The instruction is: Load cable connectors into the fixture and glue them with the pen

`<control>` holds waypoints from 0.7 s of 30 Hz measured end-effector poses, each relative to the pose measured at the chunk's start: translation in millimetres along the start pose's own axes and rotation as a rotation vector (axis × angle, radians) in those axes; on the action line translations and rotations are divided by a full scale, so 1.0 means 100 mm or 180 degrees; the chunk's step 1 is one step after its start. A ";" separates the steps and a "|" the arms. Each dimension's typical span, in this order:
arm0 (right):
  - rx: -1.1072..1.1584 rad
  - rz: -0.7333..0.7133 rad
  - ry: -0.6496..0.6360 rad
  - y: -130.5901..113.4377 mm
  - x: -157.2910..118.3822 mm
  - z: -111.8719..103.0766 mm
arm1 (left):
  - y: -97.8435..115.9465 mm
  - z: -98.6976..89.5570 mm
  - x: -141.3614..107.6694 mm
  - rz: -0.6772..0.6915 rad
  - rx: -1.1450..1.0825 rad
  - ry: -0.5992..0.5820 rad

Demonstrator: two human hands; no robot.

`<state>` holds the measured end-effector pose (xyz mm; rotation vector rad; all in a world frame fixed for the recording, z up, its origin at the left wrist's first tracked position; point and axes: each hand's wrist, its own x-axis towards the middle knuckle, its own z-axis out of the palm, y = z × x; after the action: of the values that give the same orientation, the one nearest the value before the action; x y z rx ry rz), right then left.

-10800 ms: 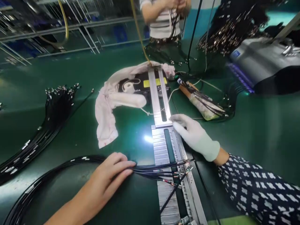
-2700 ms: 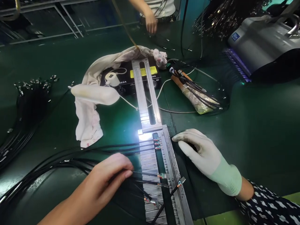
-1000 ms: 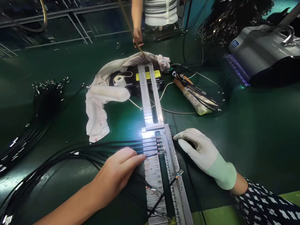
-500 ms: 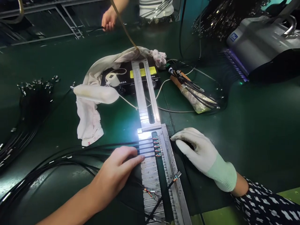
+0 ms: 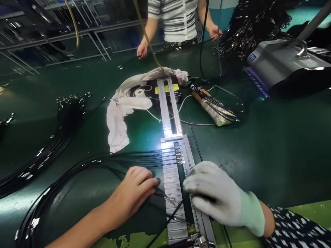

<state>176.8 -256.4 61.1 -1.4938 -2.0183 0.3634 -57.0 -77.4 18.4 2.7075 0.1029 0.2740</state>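
Note:
A slotted metal fixture [image 5: 173, 187] runs up the middle of the bench. Several black cables [image 5: 139, 157] lie across its upper slots, their stripped, coloured-wire ends [image 5: 179, 155] in the central channel. My bare left hand [image 5: 139, 189] is left of the fixture, thumb and fingers pinched at a dark cable near a connector end [image 5: 172, 200]. My right hand [image 5: 217, 193], in a white glove with a green cuff, is over the fixture's right rail with fingers curled; what they hold, if anything, is hidden. One cable [image 5: 172, 217] slants under it across the lower slots.
Behind the fixture are a black box [image 5: 156, 100] and a white cloth [image 5: 116, 120]. Taped cables [image 5: 212, 103] lie right of it. Cable bundles [image 5: 71, 117] are at left, a grey machine [image 5: 281, 69] at upper right. A person [image 5: 178, 20] stands across the bench.
My left hand has moved off the slotted cables, down towards the lower connectors. My right hand has come left and down onto the rail. The view has shifted, showing more of the person opposite.

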 end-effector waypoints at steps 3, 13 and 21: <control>0.0211 -0.0290 -0.0439 -0.20 -0.10 0.07 | 0.08 -0.02 -0.12 -0.0364 -0.0644 -0.0250; 0.0141 0.1290 0.0789 0.46 -0.02 -0.16 | -0.01 0.13 0.23 -0.0337 -0.0387 0.0805; 0.0158 0.1300 0.0743 0.49 0.01 -0.15 | -0.09 0.19 0.30 0.0284 0.0522 0.0795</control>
<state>223.5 -241.7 46.8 -1.8238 -1.5103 0.3778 -24.2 -73.2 2.9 2.8314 0.0793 0.6569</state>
